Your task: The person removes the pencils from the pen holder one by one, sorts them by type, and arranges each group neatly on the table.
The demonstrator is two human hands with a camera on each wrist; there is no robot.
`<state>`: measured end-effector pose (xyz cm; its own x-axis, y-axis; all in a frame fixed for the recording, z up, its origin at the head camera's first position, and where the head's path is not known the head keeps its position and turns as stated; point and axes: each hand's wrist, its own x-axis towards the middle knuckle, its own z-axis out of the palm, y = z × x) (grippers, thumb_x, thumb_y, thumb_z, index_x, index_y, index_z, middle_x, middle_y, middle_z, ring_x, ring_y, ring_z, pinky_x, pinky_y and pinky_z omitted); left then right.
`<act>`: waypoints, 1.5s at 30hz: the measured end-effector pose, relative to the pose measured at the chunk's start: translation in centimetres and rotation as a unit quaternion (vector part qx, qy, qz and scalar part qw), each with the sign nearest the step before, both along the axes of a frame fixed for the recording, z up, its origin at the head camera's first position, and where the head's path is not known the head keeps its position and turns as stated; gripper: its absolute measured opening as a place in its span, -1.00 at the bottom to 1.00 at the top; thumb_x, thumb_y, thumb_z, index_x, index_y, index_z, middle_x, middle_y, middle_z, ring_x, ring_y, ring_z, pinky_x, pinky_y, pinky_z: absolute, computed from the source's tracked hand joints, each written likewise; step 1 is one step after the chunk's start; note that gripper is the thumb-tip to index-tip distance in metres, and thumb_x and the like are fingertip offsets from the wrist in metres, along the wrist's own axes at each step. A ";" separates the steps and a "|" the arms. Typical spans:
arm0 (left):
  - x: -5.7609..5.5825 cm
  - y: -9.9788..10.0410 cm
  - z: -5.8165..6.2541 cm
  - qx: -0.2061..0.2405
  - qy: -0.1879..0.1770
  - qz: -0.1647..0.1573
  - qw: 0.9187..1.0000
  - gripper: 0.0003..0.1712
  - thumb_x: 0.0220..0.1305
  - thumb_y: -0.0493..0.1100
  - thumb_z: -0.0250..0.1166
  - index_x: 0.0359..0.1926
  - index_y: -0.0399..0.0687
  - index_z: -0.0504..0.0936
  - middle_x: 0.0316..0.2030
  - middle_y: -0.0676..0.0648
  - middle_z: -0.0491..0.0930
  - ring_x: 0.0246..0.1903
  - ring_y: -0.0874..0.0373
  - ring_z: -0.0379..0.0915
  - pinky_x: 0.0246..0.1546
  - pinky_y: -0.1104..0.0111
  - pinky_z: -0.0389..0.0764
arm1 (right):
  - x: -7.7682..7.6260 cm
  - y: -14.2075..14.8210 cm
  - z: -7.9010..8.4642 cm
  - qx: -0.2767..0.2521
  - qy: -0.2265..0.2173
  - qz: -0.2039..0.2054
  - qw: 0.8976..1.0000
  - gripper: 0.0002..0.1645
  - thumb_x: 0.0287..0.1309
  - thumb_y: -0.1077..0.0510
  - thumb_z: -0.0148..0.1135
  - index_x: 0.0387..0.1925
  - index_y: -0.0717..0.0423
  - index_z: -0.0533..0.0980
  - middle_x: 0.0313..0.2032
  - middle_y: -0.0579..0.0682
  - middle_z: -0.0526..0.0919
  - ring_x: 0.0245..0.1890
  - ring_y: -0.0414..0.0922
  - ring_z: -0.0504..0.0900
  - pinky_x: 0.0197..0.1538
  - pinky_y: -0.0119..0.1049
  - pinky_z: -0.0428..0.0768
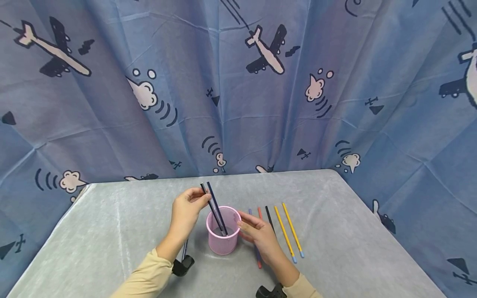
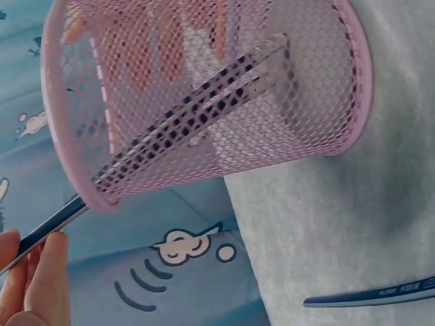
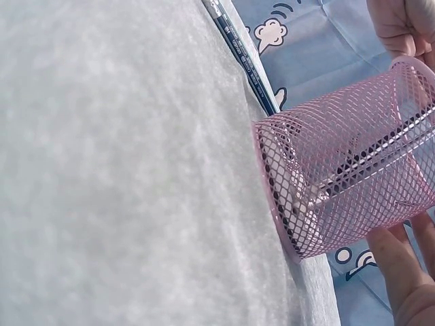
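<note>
A pink mesh pen cup [image 1: 222, 245] stands upright on the table, two dark pencils slanting inside it. At the upper end of one dark pencil [image 2: 58, 219], my left hand [image 1: 188, 211] pinches the shaft between thumb and fingers, above the rim. The other dark pencil [image 1: 214, 198] leans close beside it. Both lower ends show through the mesh near the cup's bottom. My right hand [image 1: 262, 240] grips the cup's right side, thumb by the rim and fingers on the far side. Through the mesh in the left wrist view, those fingers [image 2: 139, 61] show faintly.
Another dark blue pencil [image 3: 241, 58] lies left of the cup, partly behind my left wrist. To the right lie two yellow pencils [image 1: 285, 231], a black pencil [image 1: 270, 217], a red pencil [image 1: 259, 213] and a purple pencil [image 1: 250, 211]. A patterned blue curtain [image 1: 238, 103] hangs behind the table.
</note>
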<state>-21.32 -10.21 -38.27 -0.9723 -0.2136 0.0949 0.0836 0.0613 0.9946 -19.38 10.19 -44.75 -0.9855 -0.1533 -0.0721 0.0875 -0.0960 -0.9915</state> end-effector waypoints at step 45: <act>2.3 -4.1 5.1 0.071 0.053 0.011 0.996 -0.78 0.27 -0.38 0.32 -0.08 -0.40 0.58 -0.42 0.13 0.72 -0.31 0.30 0.70 -0.13 0.38 0.77 | -0.1 -0.1 0.1 0.002 -0.007 -0.005 1.000 -0.42 0.26 0.26 0.26 0.28 0.38 0.42 0.22 0.25 0.57 -0.04 -0.32 0.66 0.04 -0.36 0.72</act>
